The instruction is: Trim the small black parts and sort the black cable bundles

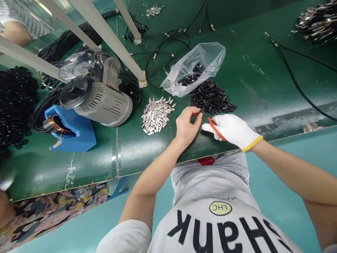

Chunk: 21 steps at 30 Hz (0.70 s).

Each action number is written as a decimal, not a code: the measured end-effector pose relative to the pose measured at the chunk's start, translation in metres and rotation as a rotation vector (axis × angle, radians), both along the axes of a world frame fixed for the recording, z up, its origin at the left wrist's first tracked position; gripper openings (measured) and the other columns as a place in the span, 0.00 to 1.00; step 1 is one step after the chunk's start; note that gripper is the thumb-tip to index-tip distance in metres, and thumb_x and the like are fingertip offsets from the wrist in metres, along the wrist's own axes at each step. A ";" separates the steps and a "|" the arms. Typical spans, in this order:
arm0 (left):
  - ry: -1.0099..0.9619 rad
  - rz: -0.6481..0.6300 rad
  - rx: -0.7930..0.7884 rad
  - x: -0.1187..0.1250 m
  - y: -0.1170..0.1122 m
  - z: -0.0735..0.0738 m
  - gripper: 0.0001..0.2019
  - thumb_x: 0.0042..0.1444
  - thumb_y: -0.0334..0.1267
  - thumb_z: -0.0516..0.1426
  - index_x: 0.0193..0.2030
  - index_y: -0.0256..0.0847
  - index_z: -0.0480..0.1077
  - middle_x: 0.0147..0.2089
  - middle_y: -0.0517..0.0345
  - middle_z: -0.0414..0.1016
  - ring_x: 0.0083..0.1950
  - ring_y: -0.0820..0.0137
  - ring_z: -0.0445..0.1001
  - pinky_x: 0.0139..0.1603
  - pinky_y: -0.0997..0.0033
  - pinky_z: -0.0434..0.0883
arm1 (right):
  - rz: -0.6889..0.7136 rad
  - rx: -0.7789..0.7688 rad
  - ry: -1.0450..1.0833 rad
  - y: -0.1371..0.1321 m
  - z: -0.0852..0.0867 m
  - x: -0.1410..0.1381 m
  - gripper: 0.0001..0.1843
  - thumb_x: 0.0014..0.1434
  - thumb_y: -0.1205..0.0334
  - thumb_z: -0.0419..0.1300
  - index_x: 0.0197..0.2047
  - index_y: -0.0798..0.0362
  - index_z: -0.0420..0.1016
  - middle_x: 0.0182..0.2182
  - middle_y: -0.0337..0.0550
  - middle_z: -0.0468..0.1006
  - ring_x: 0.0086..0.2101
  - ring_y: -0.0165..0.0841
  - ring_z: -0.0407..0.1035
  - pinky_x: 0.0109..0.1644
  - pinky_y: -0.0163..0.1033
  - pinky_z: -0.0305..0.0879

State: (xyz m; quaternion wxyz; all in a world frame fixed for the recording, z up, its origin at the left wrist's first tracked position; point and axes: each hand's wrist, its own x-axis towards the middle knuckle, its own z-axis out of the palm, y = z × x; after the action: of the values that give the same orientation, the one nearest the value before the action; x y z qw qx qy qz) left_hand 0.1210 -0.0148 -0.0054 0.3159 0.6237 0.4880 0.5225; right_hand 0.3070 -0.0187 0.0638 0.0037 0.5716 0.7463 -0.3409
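My bare left hand [187,124] is closed in a pinch on a small black piece [200,110], held just above the green table [131,147]. My right hand [231,130] wears a white glove with a yellow cuff and is closed on an orange-handled tool [216,130]. The two hands nearly meet near the table's front edge. A pile of small black plastic pieces [212,98] lies just beyond them. To the left of my left hand is a heap of small silver metal shells [157,114].
A clear plastic bag [196,65] with more black pieces lies behind the black pile. A grey machine [101,96] and a blue tape dispenser [72,131] stand at left. Black cables [168,45] run across the back; another person's arm [15,31] shows at top left.
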 end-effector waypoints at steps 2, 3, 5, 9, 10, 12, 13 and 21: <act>-0.009 0.008 -0.012 0.000 -0.001 0.003 0.05 0.58 0.36 0.63 0.42 0.42 0.76 0.47 0.54 0.79 0.44 0.67 0.79 0.52 0.65 0.76 | -0.007 0.008 0.012 0.000 -0.001 0.000 0.30 0.64 0.35 0.54 0.22 0.51 0.69 0.19 0.41 0.77 0.23 0.33 0.68 0.31 0.37 0.56; -0.029 0.012 -0.024 0.001 -0.001 0.004 0.06 0.58 0.36 0.64 0.42 0.43 0.76 0.46 0.54 0.79 0.44 0.68 0.79 0.52 0.65 0.76 | -0.016 0.000 0.027 -0.001 -0.002 0.000 0.30 0.63 0.36 0.55 0.22 0.51 0.69 0.19 0.41 0.76 0.23 0.32 0.68 0.31 0.37 0.56; -0.107 0.011 -0.063 0.002 -0.001 0.006 0.07 0.57 0.36 0.64 0.42 0.43 0.75 0.45 0.55 0.79 0.43 0.68 0.79 0.52 0.64 0.76 | -0.059 -0.055 0.103 -0.002 -0.005 0.001 0.28 0.63 0.36 0.56 0.23 0.51 0.69 0.19 0.40 0.77 0.22 0.32 0.69 0.31 0.37 0.57; -0.374 -0.033 -0.204 0.005 0.003 0.008 0.09 0.56 0.39 0.66 0.41 0.41 0.73 0.38 0.57 0.78 0.40 0.68 0.82 0.49 0.64 0.78 | -0.202 -0.249 0.406 -0.005 -0.016 0.000 0.23 0.61 0.38 0.60 0.30 0.51 0.73 0.19 0.39 0.77 0.22 0.32 0.69 0.29 0.36 0.61; -0.441 -0.049 -0.239 0.005 0.005 0.008 0.11 0.55 0.41 0.67 0.40 0.41 0.72 0.36 0.58 0.78 0.39 0.68 0.82 0.48 0.63 0.78 | -0.233 -0.293 0.492 -0.005 -0.018 -0.001 0.23 0.60 0.38 0.62 0.30 0.51 0.74 0.19 0.39 0.76 0.21 0.32 0.69 0.28 0.37 0.61; -0.560 -0.074 -0.298 0.006 0.007 0.008 0.13 0.53 0.42 0.68 0.39 0.40 0.72 0.36 0.58 0.78 0.38 0.68 0.82 0.49 0.61 0.79 | -0.294 -0.380 0.656 -0.006 -0.019 -0.005 0.24 0.58 0.38 0.65 0.29 0.51 0.73 0.16 0.39 0.73 0.20 0.32 0.66 0.26 0.38 0.61; -0.612 -0.084 -0.321 0.006 0.008 0.008 0.13 0.52 0.42 0.69 0.38 0.40 0.72 0.36 0.58 0.78 0.38 0.69 0.82 0.50 0.60 0.79 | -0.325 -0.420 0.724 -0.006 -0.019 -0.007 0.24 0.57 0.38 0.66 0.27 0.51 0.71 0.15 0.39 0.71 0.20 0.32 0.65 0.26 0.38 0.62; -0.789 -0.099 -0.446 0.007 0.009 0.011 0.13 0.49 0.38 0.71 0.35 0.38 0.72 0.38 0.59 0.78 0.38 0.72 0.81 0.51 0.62 0.79 | -0.379 -0.701 1.086 -0.013 -0.016 -0.011 0.24 0.61 0.39 0.64 0.30 0.51 0.69 0.13 0.29 0.62 0.17 0.24 0.55 0.52 0.45 0.73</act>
State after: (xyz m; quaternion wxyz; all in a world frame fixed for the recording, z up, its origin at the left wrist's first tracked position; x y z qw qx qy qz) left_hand 0.1280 -0.0060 0.0057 0.6289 0.3165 0.4004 0.5866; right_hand 0.2963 -0.0315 0.0482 -0.2465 0.4050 0.3743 -0.7969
